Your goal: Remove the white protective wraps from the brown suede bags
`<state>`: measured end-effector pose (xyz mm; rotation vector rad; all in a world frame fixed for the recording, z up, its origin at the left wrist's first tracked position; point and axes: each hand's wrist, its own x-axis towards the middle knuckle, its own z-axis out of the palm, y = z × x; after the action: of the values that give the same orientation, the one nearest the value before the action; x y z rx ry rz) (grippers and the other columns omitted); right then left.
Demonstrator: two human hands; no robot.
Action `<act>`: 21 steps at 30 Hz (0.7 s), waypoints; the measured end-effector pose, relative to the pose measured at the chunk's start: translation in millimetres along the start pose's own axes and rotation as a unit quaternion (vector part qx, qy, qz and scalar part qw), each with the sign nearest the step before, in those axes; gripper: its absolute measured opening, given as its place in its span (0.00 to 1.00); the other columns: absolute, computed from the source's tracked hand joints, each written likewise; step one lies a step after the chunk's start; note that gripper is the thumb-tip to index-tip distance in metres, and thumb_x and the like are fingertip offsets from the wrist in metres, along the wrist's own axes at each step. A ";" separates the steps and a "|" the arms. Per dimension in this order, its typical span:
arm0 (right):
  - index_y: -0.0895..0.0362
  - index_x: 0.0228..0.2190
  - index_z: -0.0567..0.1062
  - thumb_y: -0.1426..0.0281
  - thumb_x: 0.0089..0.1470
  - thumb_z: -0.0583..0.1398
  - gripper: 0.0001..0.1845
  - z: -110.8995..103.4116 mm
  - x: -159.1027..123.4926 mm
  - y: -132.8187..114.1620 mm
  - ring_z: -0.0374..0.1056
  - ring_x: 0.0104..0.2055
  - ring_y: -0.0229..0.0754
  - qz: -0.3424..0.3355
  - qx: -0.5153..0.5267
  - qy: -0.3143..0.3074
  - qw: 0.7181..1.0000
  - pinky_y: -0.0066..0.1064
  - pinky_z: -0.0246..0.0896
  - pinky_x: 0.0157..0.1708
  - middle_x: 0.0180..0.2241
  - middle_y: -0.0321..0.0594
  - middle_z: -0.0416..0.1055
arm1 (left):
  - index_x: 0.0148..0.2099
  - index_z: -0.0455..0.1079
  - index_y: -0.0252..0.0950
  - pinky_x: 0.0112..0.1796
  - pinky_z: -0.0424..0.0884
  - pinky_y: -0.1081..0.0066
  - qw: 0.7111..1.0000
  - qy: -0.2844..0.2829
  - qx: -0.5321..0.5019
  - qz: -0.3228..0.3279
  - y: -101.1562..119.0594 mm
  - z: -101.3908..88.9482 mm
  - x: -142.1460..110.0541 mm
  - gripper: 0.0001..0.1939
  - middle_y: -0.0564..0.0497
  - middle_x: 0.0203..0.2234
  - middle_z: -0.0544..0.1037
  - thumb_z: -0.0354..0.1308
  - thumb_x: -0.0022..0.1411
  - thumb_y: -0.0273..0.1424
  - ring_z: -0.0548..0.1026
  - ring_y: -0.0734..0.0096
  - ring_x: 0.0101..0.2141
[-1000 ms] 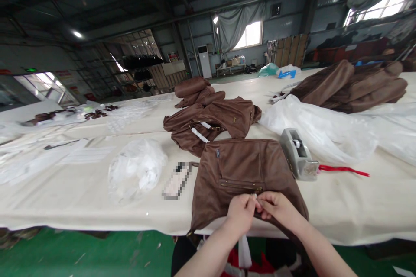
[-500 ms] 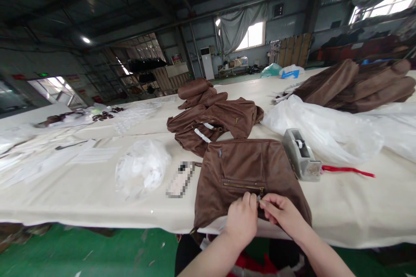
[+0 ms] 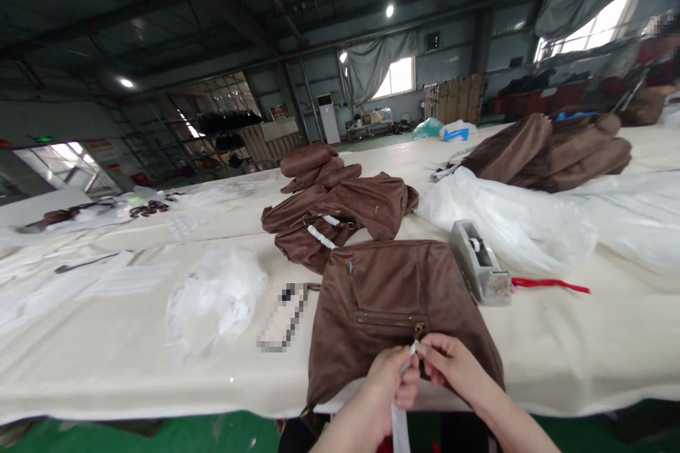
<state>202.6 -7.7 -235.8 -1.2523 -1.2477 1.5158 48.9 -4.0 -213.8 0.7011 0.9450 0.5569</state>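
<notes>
A brown handbag (image 3: 387,283) lies on the table's near edge, its front zipper pocket facing up. The brass zipper (image 3: 390,321) runs across it, with the zipper pull (image 3: 418,331) at the right end. My left hand (image 3: 390,379) is closed on a white strip (image 3: 400,428), which hangs below the fist past the table edge. The strip's upper end reaches the pull. There my right hand (image 3: 446,361) pinches with thumb and finger; the pull's lower part is hidden by the fingers and strip. Both hands are just over the bag's lower front.
A grey tape dispenser (image 3: 481,265) with a red ribbon (image 3: 552,285) stands right of the bag. To the left lie a phone (image 3: 281,318) and crumpled clear plastic (image 3: 217,297). More brown bags (image 3: 366,202) lie behind; white plastic sheeting (image 3: 510,219) and further bags (image 3: 552,148) are at right.
The white strip now shows hanging below my left fist, which has turned and dropped slightly. My right hand stays pinched by the pull. The view has shifted a little.
</notes>
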 end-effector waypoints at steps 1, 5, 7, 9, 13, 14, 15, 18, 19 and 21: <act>0.57 0.22 0.71 0.41 0.42 0.59 0.29 1.2 1.5 1.9 0.57 0.15 0.31 0.000 -0.004 0.002 1.000 0.24 0.52 0.18 0.15 0.30 0.64 | 0.28 0.58 0.38 0.18 0.38 0.75 0.997 -0.050 -0.051 -0.035 -1.3 -2.6 2.1 0.11 0.63 0.14 0.53 0.53 0.57 0.38 0.42 0.83 0.12; 0.57 0.21 0.70 0.38 0.40 0.58 0.32 3.9 8.4 11.5 0.57 0.15 0.32 0.000 -0.009 0.011 1.000 0.24 0.51 0.17 0.14 0.31 0.63 | 0.21 0.51 0.38 0.16 0.36 0.75 0.974 -0.184 -0.123 -0.045 -10.2 -12.1 15.2 0.13 0.60 0.10 0.49 0.52 0.52 0.33 0.43 0.80 0.11; 0.57 0.21 0.70 0.39 0.40 0.59 0.32 4.2 9.3 12.8 0.59 0.17 0.33 -0.004 -0.012 0.013 1.000 0.25 0.53 0.18 0.15 0.31 0.63 | 0.19 0.47 0.38 0.16 0.36 0.75 0.970 -0.208 -0.122 -0.013 -13.1 -13.0 18.8 0.18 0.59 0.09 0.47 0.52 0.52 0.35 0.43 0.80 0.11; 0.57 0.22 0.71 0.41 0.42 0.60 0.30 4.3 7.0 9.6 0.62 0.21 0.36 -0.019 -0.023 0.008 1.000 0.25 0.55 0.20 0.18 0.33 0.66 | 0.18 0.45 0.38 0.16 0.36 0.74 0.964 -0.240 -0.118 -0.009 -13.4 -11.1 17.5 0.20 0.58 0.08 0.47 0.52 0.52 0.38 0.43 0.80 0.10; 0.57 0.27 0.77 0.46 0.46 0.61 0.25 3.3 -3.2 -4.3 0.68 0.31 0.41 -0.032 -0.011 -0.023 0.999 0.27 0.60 0.27 0.26 0.38 0.73 | 0.19 0.51 0.38 0.15 0.38 0.73 0.957 -0.262 -0.113 -0.062 -17.6 -1.6 10.2 0.19 0.58 0.10 0.51 0.50 0.54 0.42 0.48 0.79 0.09; 0.57 0.28 0.78 0.48 0.46 0.62 0.24 2.5 -6.2 -8.0 0.68 0.33 0.42 -0.019 0.013 -0.030 0.999 0.27 0.61 0.30 0.27 0.39 0.74 | 0.19 0.54 0.38 0.15 0.40 0.73 0.961 -0.240 -0.106 -0.084 -21.5 1.5 8.7 0.20 0.57 0.10 0.54 0.48 0.56 0.45 0.50 0.78 0.09; 0.58 0.29 0.78 0.49 0.45 0.63 0.23 1.4 -9.0 -11.2 0.69 0.33 0.42 -0.003 0.045 -0.035 0.998 0.29 0.62 0.32 0.28 0.40 0.74 | 0.21 0.58 0.37 0.15 0.43 0.73 0.969 -0.205 -0.092 -0.098 -26.1 4.5 6.7 0.22 0.56 0.11 0.57 0.45 0.57 0.48 0.54 0.77 0.10; 0.59 0.29 0.79 0.52 0.43 0.66 0.21 -3.1 -16.0 -16.7 0.70 0.31 0.42 0.029 0.134 -0.042 0.990 0.32 0.64 0.36 0.28 0.41 0.74 | 0.29 0.68 0.32 0.18 0.57 0.73 0.995 -0.075 -0.009 -0.065 -33.7 8.8 -6.3 0.33 0.49 0.18 0.69 0.43 0.56 0.59 0.65 0.73 0.16; 0.59 0.29 0.79 0.53 0.43 0.66 0.21 -4.9 -17.2 -16.9 0.69 0.30 0.41 0.031 0.147 -0.036 0.988 0.32 0.64 0.36 0.27 0.41 0.74 | 0.31 0.69 0.30 0.21 0.61 0.72 0.999 -0.035 0.022 -0.018 -30.4 6.6 -13.4 0.35 0.47 0.20 0.72 0.45 0.54 0.61 0.68 0.72 0.18; 0.59 0.27 0.79 0.53 0.41 0.68 0.21 -8.1 -17.6 -15.0 0.67 0.28 0.39 0.036 0.148 -0.016 0.988 0.31 0.64 0.33 0.26 0.41 0.73 | 0.32 0.69 0.30 0.25 0.65 0.71 0.994 0.027 0.060 0.090 -11.7 -6.5 -30.0 0.35 0.47 0.22 0.73 0.51 0.50 0.62 0.70 0.71 0.21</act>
<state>213.8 -20.0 -217.9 -1.0910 -0.9629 1.7079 30.4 -30.7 -209.2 0.8890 0.9770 0.6853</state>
